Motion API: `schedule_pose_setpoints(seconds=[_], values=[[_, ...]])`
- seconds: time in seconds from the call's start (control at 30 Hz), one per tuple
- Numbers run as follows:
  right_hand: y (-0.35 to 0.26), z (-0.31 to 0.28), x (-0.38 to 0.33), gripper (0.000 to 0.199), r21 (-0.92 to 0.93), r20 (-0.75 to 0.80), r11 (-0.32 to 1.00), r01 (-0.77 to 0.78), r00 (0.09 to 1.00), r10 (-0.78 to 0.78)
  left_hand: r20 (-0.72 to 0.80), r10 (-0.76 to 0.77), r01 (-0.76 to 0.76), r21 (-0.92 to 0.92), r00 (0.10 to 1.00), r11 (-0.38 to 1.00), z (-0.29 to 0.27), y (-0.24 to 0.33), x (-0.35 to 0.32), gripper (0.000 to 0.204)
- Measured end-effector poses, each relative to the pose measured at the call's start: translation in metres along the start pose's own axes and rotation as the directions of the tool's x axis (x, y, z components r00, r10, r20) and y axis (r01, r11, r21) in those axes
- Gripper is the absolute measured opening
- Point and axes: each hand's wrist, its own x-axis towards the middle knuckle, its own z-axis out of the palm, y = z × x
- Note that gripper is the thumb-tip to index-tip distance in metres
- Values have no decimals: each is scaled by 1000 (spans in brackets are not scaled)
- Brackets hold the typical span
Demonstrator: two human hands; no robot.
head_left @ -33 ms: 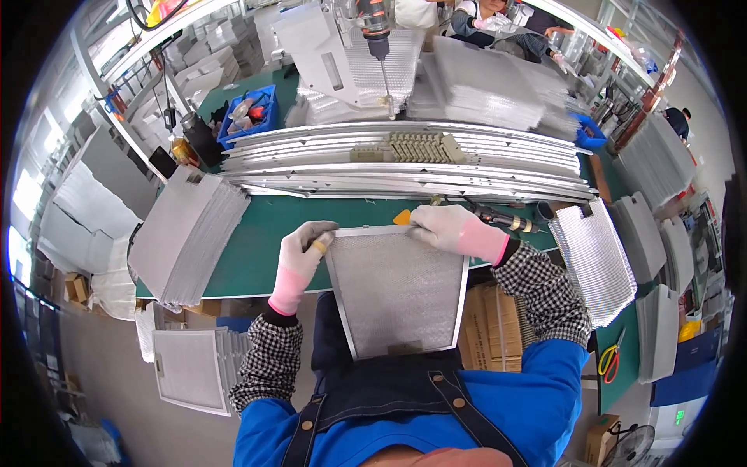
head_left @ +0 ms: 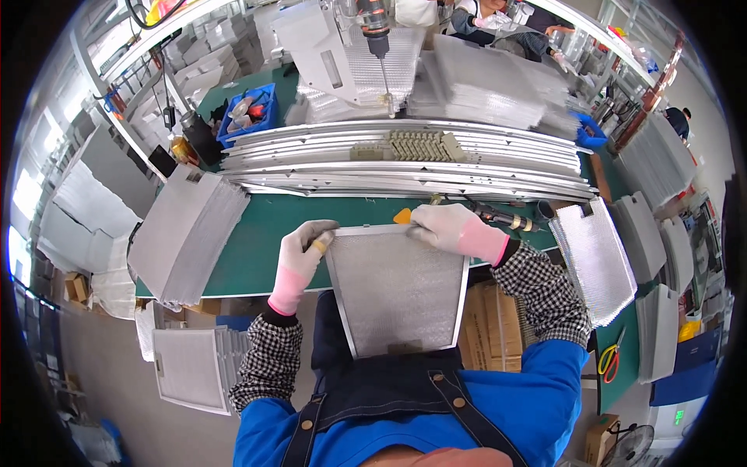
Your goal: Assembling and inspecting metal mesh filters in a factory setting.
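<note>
A mesh filter panel [head_left: 401,292] with a thin silver frame leans against my front, its far edge at the green table's near edge. My left hand [head_left: 299,261], in a white glove with a pink cuff and a yellow band on one finger, is closed on the panel's far left corner. My right hand [head_left: 455,232], gloved alike, pinches the far edge towards the right corner. A small orange piece [head_left: 402,216] lies on the table beside my right fingertips. Behind that hand rests a dark power screwdriver [head_left: 498,218].
Long metal strips [head_left: 327,179] lie across the green table [head_left: 296,214], with beige plastic pieces [head_left: 424,148] on top. Panel stacks [head_left: 175,233] stand left, mesh sheets [head_left: 595,265] right. Scissors [head_left: 611,358] lie at right. Another driver [head_left: 375,35] hangs overhead. A co-worker [head_left: 490,23] sits opposite.
</note>
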Motion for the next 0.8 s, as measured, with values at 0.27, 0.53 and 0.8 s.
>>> schedule_pose_setpoints(seconds=[0.27, 0.53, 0.8], values=[[-7, 8, -4, 32, -254, -103, 966, -47, 994, 21, 12, 112, -113, 103, 994, 988, 1, 3, -7, 25], [-19, 4, -1, 30, -224, -152, 973, 62, 984, -97, 25, 70, -73, 96, 997, 993, -2, 17, -15, 25], [-20, 8, 4, 29, -258, -131, 962, 92, 983, -129, -34, 69, -67, 67, 997, 996, -3, 6, -20, 23]])
